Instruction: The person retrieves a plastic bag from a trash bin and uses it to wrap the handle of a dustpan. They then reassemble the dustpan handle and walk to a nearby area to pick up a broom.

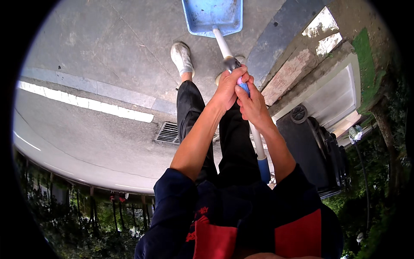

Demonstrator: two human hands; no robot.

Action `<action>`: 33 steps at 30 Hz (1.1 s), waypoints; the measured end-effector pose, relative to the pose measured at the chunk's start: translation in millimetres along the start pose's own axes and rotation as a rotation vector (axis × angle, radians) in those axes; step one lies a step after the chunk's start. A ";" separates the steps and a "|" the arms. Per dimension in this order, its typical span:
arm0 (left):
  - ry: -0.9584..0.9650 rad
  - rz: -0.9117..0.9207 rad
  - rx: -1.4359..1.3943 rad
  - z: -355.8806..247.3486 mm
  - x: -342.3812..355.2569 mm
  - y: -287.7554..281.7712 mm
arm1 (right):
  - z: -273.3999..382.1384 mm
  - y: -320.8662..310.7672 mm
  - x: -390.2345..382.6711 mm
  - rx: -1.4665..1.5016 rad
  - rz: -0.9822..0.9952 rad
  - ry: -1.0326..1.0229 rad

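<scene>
A long-handled blue dustpan point(213, 31) lies at the top of the view, dust and scuffs on its pan. Its white handle point(221, 43) runs back toward me, past a dark fitting point(231, 64), and into my hands. My left hand point(227, 90) is closed round the handle, fingers bent over it. Just behind and to the right, my right hand point(252, 104) grips it too, thumb forward. Between the hands shows a small pink and blue piece point(242, 83), partly covered by fingers. Below my right hand a white pole point(257, 140) continues to a blue end grip point(264, 169).
Grey paving point(125, 39) lies ahead, with a drain grate point(167, 133) by my legs and a white road line point(86, 100) at left. A black wheeled bin point(304, 146) stands close on the right, beside a low stone curb point(286, 75).
</scene>
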State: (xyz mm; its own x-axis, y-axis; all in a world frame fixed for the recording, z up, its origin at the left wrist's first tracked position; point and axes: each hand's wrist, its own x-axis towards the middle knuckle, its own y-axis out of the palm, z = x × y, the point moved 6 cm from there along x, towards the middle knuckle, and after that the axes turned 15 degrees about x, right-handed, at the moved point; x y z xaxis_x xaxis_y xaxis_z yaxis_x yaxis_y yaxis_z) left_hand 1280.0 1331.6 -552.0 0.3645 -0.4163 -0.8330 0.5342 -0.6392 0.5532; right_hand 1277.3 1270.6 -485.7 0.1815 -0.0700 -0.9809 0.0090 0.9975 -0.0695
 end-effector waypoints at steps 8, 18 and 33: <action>-0.049 0.001 -0.019 -3.5 1.9 -5.0 | 7.7 6.9 1.5 0.114 0.042 0.188; -0.189 -0.074 -0.104 6.1 3.5 -14.9 | 17.1 10.7 -0.8 0.179 0.032 0.426; -0.360 -0.225 -0.271 8.6 98.9 -82.5 | 3.8 7.5 -5.1 -0.077 -0.100 0.422</action>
State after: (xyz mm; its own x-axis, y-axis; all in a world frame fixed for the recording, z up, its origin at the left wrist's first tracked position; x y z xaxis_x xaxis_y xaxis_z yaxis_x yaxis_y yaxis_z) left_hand 1265.4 1337.6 -680.1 -0.0427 -0.5145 -0.8564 0.7658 -0.5674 0.3027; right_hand 1280.2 1278.5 -480.5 -0.2339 -0.1771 -0.9560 -0.0697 0.9838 -0.1652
